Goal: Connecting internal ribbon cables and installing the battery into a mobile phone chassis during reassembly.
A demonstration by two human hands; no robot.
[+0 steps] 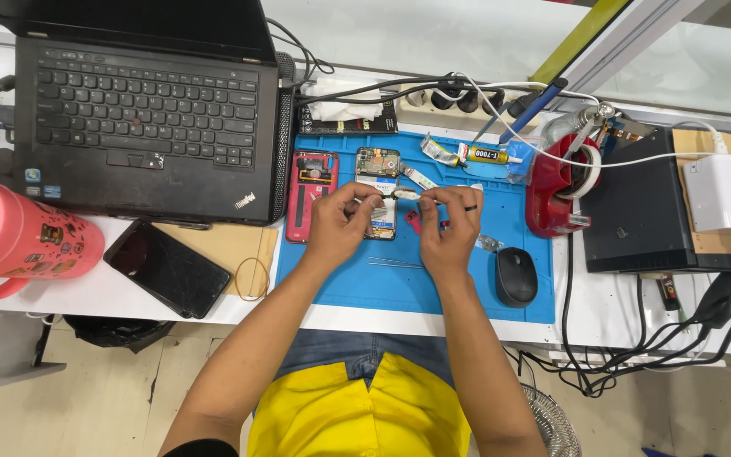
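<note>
While gripped, mouse (516,277) beside strip (403,195).

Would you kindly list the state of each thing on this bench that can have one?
Laptop: lid open, screen out of view.
Opened phone: back off, insides exposed, lying flat on the blue mat.
Red back cover: detached, flat beside the phone.
Black phone: screen dark.
Small strip part: pinched between both hands.
Left hand: pinching.
Right hand: pinching.
Mouse: untouched.

White bench (433,320), blue mat (399,288), laptop (141,110)
</note>
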